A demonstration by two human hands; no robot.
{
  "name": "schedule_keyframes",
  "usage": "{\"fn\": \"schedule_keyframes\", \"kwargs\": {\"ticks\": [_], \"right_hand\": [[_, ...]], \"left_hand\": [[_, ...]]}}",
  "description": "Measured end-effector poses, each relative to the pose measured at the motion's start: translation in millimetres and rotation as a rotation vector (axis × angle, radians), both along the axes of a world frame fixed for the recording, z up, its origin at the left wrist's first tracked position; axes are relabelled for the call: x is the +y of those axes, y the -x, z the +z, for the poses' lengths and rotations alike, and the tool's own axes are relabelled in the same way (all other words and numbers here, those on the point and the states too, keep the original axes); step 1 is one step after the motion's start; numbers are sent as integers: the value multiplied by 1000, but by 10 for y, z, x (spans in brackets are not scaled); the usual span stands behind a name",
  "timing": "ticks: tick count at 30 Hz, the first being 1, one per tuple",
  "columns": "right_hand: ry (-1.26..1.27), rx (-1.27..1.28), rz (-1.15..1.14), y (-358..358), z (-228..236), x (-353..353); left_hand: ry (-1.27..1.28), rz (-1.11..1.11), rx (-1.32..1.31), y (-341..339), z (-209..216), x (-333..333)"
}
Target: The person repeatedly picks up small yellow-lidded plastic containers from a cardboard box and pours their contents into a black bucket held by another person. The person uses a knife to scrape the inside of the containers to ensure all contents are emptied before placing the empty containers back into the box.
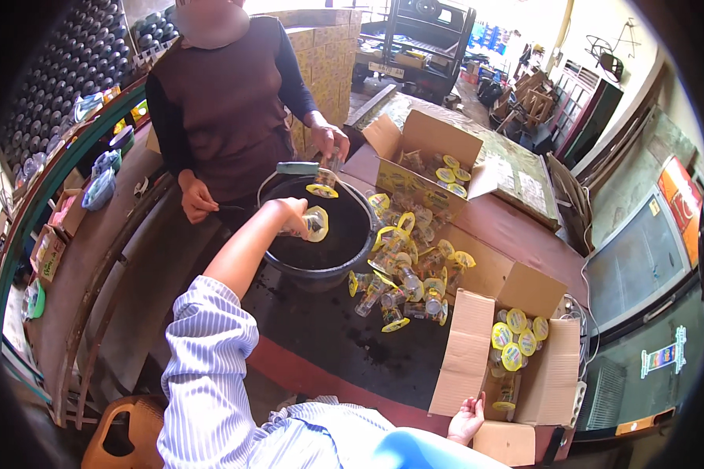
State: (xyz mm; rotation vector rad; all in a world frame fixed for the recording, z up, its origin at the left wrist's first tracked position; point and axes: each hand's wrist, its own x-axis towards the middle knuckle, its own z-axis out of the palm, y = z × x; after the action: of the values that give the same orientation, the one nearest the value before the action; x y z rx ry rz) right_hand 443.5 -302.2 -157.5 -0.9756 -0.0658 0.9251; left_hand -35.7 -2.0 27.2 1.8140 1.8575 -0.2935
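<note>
My left hand (291, 216) reaches over a dark bucket (314, 273) and is closed around a clear plastic cup with a yellow-rimmed lid (316, 224). The cup is tilted, its lid turned to the right. Low on the right, my right hand (467, 420) is palm up with its fingers loosely apart, holding nothing I can see. It is beside the flap of an open cardboard box (551, 375). Inside that box stand several yellow-lidded cups (513, 341). Between bucket and boxes lies a loose heap of similar cups (407, 273), many on their sides.
Across the table, a person (231, 102) holds another cup (323, 186) lid-down above the bucket. A second open carton (430, 160) with cups stands farther back. An orange chair (125, 430) is at lower left. Wet spots mark the dark tabletop (328, 336).
</note>
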Motion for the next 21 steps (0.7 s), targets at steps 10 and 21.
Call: {"fn": "schedule_keyframes", "kwargs": {"ticks": [10,21], "right_hand": [[-13,-13,15,18,55,30],[6,10,33,-9,30,30]], "left_hand": [[-242,-540,702,-320,14,-144],[-303,-881,914,-189,-158,-73]]}}
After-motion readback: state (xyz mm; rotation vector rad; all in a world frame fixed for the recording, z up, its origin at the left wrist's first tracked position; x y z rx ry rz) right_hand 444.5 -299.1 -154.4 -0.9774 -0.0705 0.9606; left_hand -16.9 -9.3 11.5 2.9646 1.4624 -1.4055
